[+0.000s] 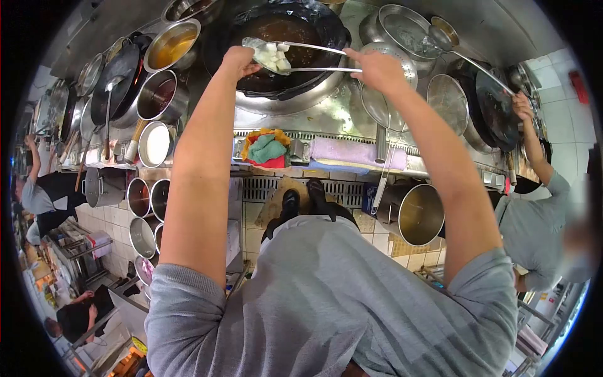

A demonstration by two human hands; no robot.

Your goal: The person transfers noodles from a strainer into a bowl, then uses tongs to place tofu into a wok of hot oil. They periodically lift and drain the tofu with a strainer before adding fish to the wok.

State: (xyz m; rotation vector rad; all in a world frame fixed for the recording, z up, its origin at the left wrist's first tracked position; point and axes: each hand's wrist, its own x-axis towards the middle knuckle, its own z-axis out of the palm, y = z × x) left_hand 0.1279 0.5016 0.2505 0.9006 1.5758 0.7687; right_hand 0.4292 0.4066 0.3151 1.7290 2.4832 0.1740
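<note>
My left hand (241, 61) pinches the edge of a clear plastic bag (254, 44) over a large black wok (339, 38) of dark brown liquid. White cubes (275, 55) show at the bag's mouth. Two long metal rods (317, 48), spread apart like tongs, reach from these cubes to my right hand (380, 70), whose fingers are closed around their right ends. Just behind and below that hand are a perforated skimmer (402, 61) and a round strainer (372, 108).
A steel bowl of yellow liquid (173, 47) and a deep pot (164, 94) stand left. Folded cloths (269, 149) and a lilac towel (352, 151) lie along the stove's front edge. A stockpot (422, 217) stands below right. At right, a co-worker's hand (521, 105) holds a ladle (480, 68).
</note>
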